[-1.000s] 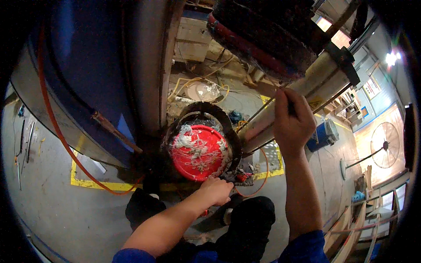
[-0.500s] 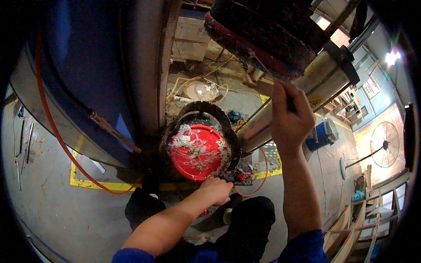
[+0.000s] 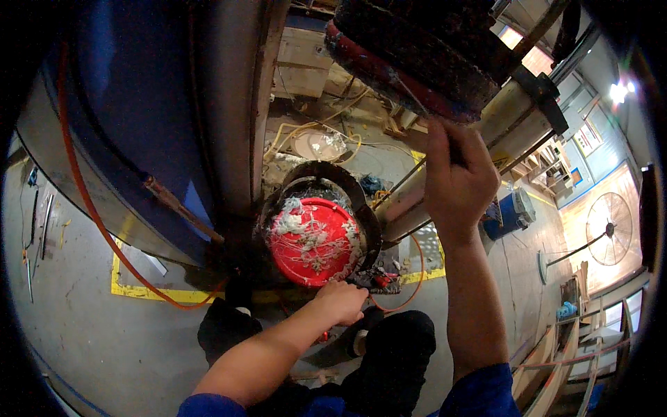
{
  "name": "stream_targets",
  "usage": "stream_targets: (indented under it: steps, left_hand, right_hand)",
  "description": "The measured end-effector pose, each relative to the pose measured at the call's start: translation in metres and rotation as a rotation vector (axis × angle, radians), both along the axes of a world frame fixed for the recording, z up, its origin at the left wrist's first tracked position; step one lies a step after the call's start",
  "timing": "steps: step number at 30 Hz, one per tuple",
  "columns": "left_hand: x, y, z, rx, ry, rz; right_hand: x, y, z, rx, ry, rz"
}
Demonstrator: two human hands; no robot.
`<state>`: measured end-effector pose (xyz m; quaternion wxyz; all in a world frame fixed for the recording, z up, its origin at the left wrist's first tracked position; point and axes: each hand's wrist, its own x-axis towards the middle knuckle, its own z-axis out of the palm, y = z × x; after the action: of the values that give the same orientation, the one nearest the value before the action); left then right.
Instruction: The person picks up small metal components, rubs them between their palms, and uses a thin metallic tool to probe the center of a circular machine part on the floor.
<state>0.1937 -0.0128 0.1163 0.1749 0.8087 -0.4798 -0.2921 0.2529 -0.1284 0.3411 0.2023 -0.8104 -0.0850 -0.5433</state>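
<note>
My right hand (image 3: 462,181) is raised and closed, its fingertips pinched by the underside of a dark, crusted machine part (image 3: 417,62) with a red lower edge. A thin pale strip or line shows along that edge just beyond the fingertips; I cannot tell whether it is held. Below, a red round pail or lid (image 3: 313,254) smeared with pale stringy residue sits inside a dark, dirty metal ring (image 3: 372,229). My left hand (image 3: 342,303) is closed at the near edge of the red round thing. What its curled fingers grip is hidden.
A tall blue machine panel (image 3: 139,139) with an orange hose (image 3: 90,201) rises on the left. Yellow tape (image 3: 153,290) marks the floor. A thick pale post (image 3: 410,208) slants to the right, by a blue bucket (image 3: 511,215). A standing fan (image 3: 610,229) is farther right.
My right hand has shifted slightly left and up, closer against the red edge of the machine part. My left hand and the red round thing stay in place.
</note>
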Motion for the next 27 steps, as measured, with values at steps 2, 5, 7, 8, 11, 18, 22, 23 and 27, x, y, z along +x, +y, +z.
stream_targets:
  steps: [2,5,7,8,11,18,22,23,27]
  left_hand:
    - [0.0,0.0,-0.002,-0.002,-0.012,0.001]
    - [-0.001,0.002,-0.002,-0.003,-0.011,0.015]
    - [-0.001,0.006,-0.001,-0.01,-0.005,0.041]
    - [-0.002,0.005,0.0,-0.01,-0.003,0.032]
    - [-0.001,0.001,-0.001,-0.003,0.004,0.003]
    - [0.003,0.003,-0.006,-0.045,-0.03,0.009]
    - [-0.008,0.001,-0.009,0.014,0.003,-0.038]
    - [-0.018,0.006,-0.027,-0.073,-0.09,-0.047]
    - [-0.032,0.005,-0.008,0.273,0.074,-0.208]
  right_hand:
    - [0.001,0.002,0.003,-0.007,-0.008,0.003]
    - [0.005,0.007,0.007,0.002,-0.023,0.011]
    - [0.008,0.014,0.008,0.012,-0.018,-0.019]
    - [0.011,0.015,0.009,0.002,-0.041,0.002]
    - [0.017,0.017,0.01,-0.032,-0.092,0.071]
    - [-0.011,0.034,-0.022,0.013,0.151,0.159]
    - [-0.038,-0.007,-0.117,-0.008,0.428,0.056]
    - [-0.048,-0.014,-0.146,0.041,0.551,0.011]
    - [-0.078,-0.036,-0.241,0.154,0.973,-0.194]
